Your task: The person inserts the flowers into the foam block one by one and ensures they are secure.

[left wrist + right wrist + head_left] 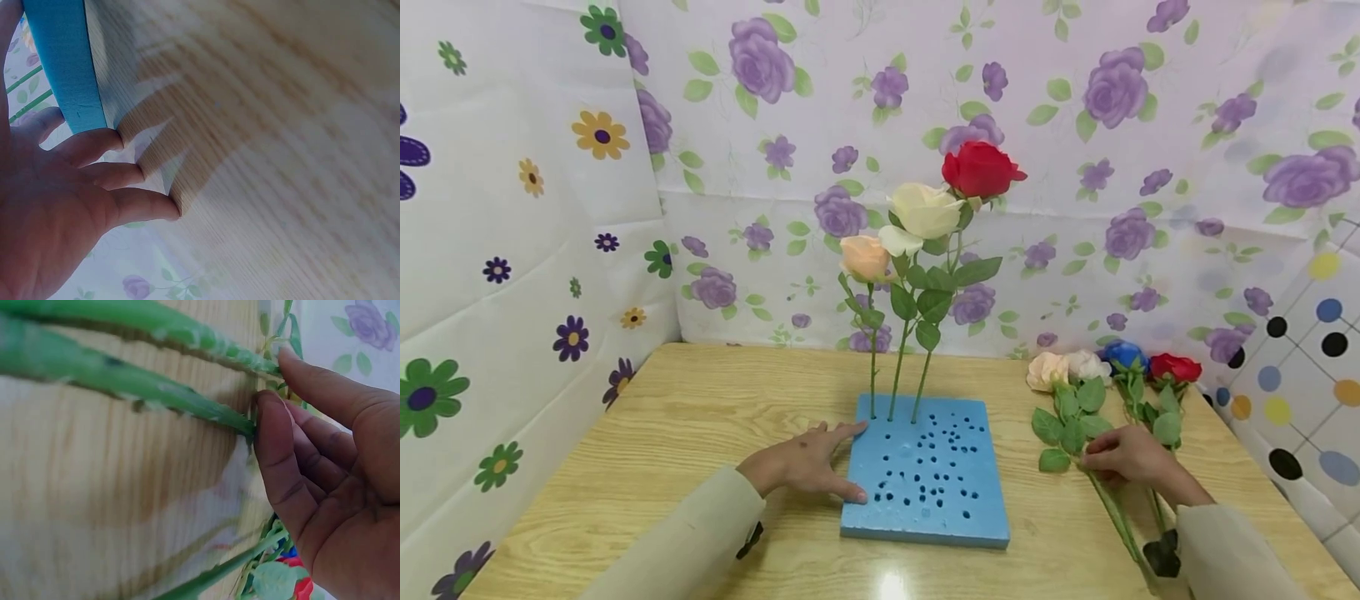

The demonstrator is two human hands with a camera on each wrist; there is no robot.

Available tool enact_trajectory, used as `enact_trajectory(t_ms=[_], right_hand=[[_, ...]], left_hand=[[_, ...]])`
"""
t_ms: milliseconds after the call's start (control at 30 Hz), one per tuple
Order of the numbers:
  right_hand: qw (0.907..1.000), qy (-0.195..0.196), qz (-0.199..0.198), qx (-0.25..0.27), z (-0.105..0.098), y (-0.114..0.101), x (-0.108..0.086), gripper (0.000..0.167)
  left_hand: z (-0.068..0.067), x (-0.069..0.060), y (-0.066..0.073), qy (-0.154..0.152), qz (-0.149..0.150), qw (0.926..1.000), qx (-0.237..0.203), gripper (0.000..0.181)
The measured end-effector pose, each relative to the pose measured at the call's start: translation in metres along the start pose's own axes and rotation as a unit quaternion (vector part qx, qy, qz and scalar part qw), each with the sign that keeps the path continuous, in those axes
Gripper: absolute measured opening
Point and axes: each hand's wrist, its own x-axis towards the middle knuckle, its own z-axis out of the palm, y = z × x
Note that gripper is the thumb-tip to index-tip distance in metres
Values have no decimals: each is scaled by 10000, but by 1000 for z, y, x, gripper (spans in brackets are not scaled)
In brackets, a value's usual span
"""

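A blue foam block (925,523), dotted with holes, lies on the table. Upright in its back row stand a peach rose (865,257), a white rose (925,210) and a red rose (981,169). My left hand (801,462) rests at the block's left edge with fingers spread; the left wrist view shows fingertips (175,209) down on the wood. To the right, my right hand (1131,458) pinches at the stems (187,397) of a lying peach rose (1048,372) and white rose (1086,365). Whether it grips one stem or both, I cannot tell.
Beside those two lie a blue rose (1125,354) and another red rose (1175,367), near the table's right side. Flower-printed cloth (737,208) hangs behind the wooden table (715,400) and along the left. A dotted cloth (1311,392) borders the right.
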Motion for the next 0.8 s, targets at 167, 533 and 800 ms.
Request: enact_trajectory(t_ms=[167, 533, 800], right_hand=[[9995, -264, -140, 70, 3, -7, 0, 21], [9970, -400, -226, 628, 2, -18, -2, 16], [9955, -284, -200, 877, -6, -32, -2, 35]], left_hand=[[0, 1, 0, 6, 4, 10000, 26, 106], [0, 1, 1, 15, -27, 10000, 61, 106], [1, 1, 0, 3, -22, 10000, 29, 107]])
